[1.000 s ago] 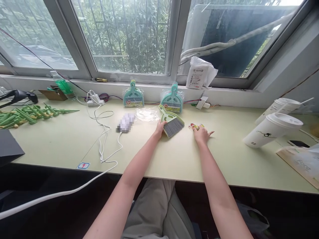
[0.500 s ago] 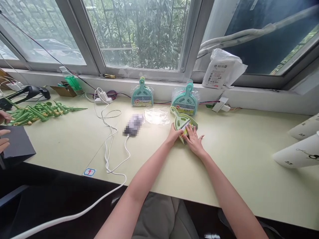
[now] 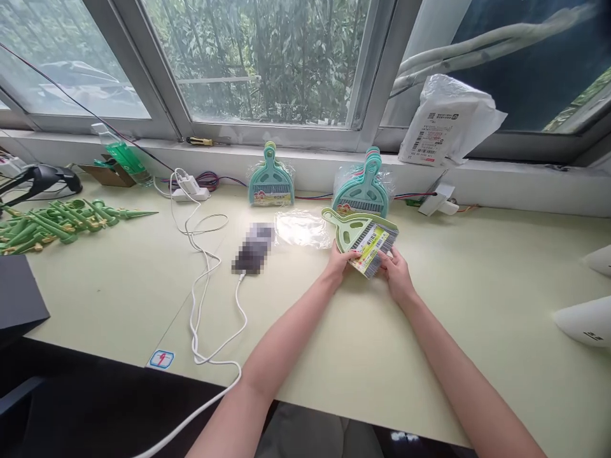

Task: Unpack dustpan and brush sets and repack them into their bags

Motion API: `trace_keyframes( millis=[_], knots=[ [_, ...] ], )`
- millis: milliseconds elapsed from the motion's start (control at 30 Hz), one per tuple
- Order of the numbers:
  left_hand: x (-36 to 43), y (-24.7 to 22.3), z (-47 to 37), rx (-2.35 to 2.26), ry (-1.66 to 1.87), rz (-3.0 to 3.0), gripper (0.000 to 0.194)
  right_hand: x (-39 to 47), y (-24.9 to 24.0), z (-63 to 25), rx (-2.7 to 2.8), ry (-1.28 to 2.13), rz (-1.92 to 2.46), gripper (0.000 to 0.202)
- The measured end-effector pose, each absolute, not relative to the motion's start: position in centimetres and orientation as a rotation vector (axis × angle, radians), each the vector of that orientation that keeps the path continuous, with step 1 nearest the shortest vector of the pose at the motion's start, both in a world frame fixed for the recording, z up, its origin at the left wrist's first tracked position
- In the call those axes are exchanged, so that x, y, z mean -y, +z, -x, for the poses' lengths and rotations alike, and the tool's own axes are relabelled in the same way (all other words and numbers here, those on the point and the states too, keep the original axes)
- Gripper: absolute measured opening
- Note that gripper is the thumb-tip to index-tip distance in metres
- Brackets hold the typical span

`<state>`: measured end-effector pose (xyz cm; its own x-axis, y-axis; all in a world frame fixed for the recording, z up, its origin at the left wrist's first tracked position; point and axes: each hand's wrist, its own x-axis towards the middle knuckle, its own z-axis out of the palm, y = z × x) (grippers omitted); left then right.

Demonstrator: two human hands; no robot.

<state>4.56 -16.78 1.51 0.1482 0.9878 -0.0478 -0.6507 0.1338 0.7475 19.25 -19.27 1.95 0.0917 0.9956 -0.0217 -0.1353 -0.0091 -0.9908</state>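
A green dustpan and brush set (image 3: 354, 230) with a yellow printed label is tilted between my two hands above the table, its handle pointing to the upper left. My left hand (image 3: 340, 262) grips its lower left edge, thumb over the front. On the bristle side, my right hand (image 3: 397, 272) holds the lower right edge, with fingers partly hidden behind the set. Just left of it lies a clear plastic bag (image 3: 301, 229), flat and shiny. Behind it, several teal dustpan and brush sets (image 3: 365, 191) in clear wrap lean against the sill.
Another wrapped teal stack (image 3: 271, 184) stands further left. A blurred-out phone-like object (image 3: 252, 249) lies on the table (image 3: 429, 375) with a white cable (image 3: 205, 305). Green plastic pieces (image 3: 62, 222) are heaped at left. White cylindrical containers (image 3: 585, 321) stand at right; a white package (image 3: 451, 124) leans on the window.
My right hand has moved from lying flat on the label to gripping the lower right edge. The set has been turned so its label and bristles show more. The view has shifted slightly.
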Motion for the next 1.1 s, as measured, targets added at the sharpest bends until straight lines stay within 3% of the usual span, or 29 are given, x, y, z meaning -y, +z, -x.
trace_keyframes(
  millis=[467, 600, 700, 800, 967, 1100],
  knots=[
    [18.0, 2.3, -4.9, -0.71, 1.293, -0.921, 0.083, 19.2, 1.8, -20.4, 0.883, 1.245, 1.128, 0.053],
    [18.5, 3.3, -4.5, -0.915, 1.461, -1.024, 0.063, 18.9, 1.5, -20.9, 0.826, 1.195, 1.116, 0.047],
    [18.0, 3.6, -3.0, -1.186, 1.585, -1.178, 0.064, 18.7, 1.2, -21.4, 0.777, 1.163, 1.11, 0.044],
    [16.9, 3.1, -0.9, -1.359, 1.432, -1.483, 0.066, 18.6, 1.1, -21.8, 0.769, 1.154, 1.106, 0.043],
    [16.0, 2.3, 1.1, -1.661, 1.186, -1.656, 0.022, 18.5, 1.0, -21.8, 0.798, 1.16, 1.109, 0.046],
    [16.6, 2.5, 1.2, -1.81, 1.209, -1.697, 0.021, 18.7, 1.4, -21.6, 0.812, 1.191, 1.132, 0.05]
  ],
)
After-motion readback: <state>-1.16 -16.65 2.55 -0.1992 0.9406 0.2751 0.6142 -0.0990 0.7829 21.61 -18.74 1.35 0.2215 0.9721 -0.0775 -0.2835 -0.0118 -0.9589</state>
